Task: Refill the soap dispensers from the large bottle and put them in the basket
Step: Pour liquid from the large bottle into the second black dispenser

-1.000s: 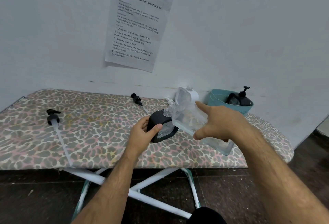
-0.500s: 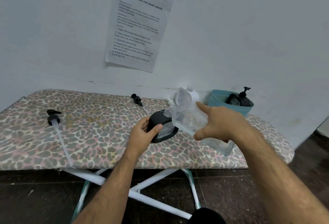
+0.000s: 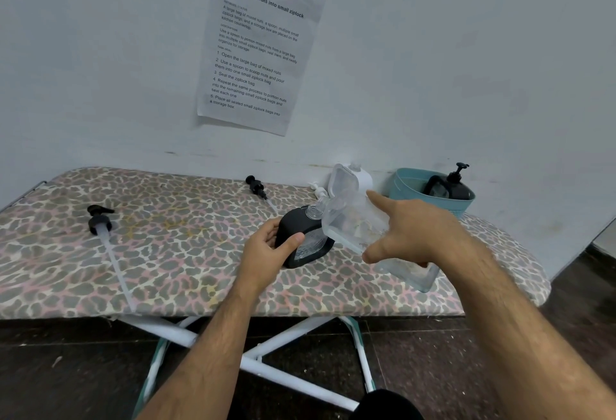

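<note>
Leopard-print fabric covers the table [image 3: 166, 269], and everything sits relative to the black soap dispenser [image 3: 301, 236] standing near the middle of it. The left hand [image 3: 266, 249] grips that dispenser from its left side, thumb curled across the front face, fingers behind. Its pump is off and the clear neck is open. To its right, the right hand [image 3: 413, 233] holds the large clear bottle [image 3: 360, 226] tipped over, flip cap open, spout right at the dispenser's neck; the index finger sticks out straight while thumb and other fingers wrap the bottle. Far to the dispenser's left lies a black pump head [image 3: 99, 219] with its long tube. Behind the dispenser, near the wall, lies a second pump [image 3: 256, 185]. Beyond it to the right stands the teal basket [image 3: 413, 194], with another black dispenser [image 3: 450, 186] inside it. Above on the wall hangs a printed sheet [image 3: 256, 46].
</note>
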